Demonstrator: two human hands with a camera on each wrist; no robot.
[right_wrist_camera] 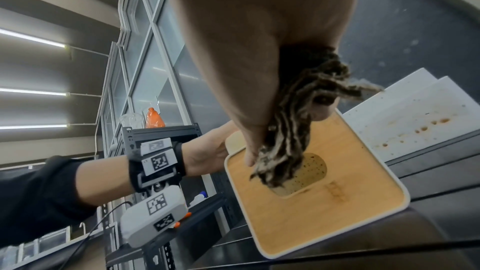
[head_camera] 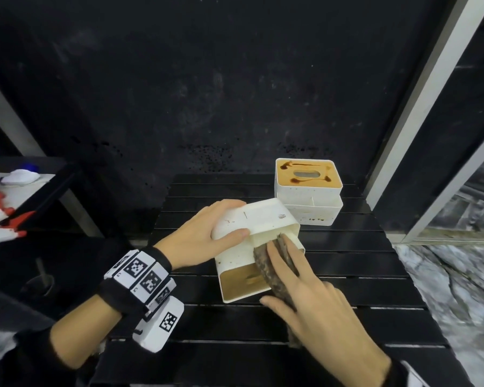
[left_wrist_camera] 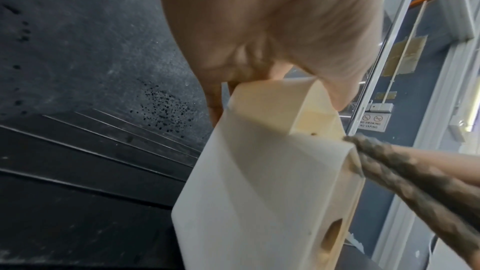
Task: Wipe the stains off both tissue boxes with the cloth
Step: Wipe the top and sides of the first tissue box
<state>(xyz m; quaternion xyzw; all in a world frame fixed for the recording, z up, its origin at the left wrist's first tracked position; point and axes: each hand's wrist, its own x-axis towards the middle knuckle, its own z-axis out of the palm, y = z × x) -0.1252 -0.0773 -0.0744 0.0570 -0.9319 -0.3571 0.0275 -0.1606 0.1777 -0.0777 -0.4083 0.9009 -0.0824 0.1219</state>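
1. Head view: near tissue box [head_camera: 259,241] sits mid-frame, tipped on its side on the black slatted desk [head_camera: 347,308], wooden lid face toward the camera, a faint brown stain on it.
2. Left hand [head_camera: 204,237] grasps the box's far end: thumb on the side facing us, fingers wrapped over the top. Marker-tagged wrist unit [head_camera: 148,291] at lower left.
3. Right hand [head_camera: 308,289] presses the brown mottled cloth [head_camera: 271,270] against the box's right side, fingers laid straight over it, thumb tucked at the cloth's lower edge. Grip: flat press, not a clench.
4. Second tissue box [head_camera: 308,191] stands upright at centre right, behind the first and apart from it, with dark brown streaks on its wooden lid around the slot.
5. Shelf [head_camera: 25,191] at left edge holds white and red items, too blurred to identify.
6. Left wrist view: left hand [left_wrist_camera: 272,28] fills the top, fingertips curled on the upper end of the box [left_wrist_camera: 259,182]. Cloth [left_wrist_camera: 415,176] enters from the right and touches the box's edge.
7. Right wrist view: right hand [right_wrist_camera: 259,48] at top with cloth [right_wrist_camera: 288,141] bunched under the palm, hanging over the wooden lid [right_wrist_camera: 324,213] at its oval slot. Left hand [right_wrist_camera: 207,151] holds the box's far edge. Second box [right_wrist_camera: 415,122] at right shows brown droplets on its white side.
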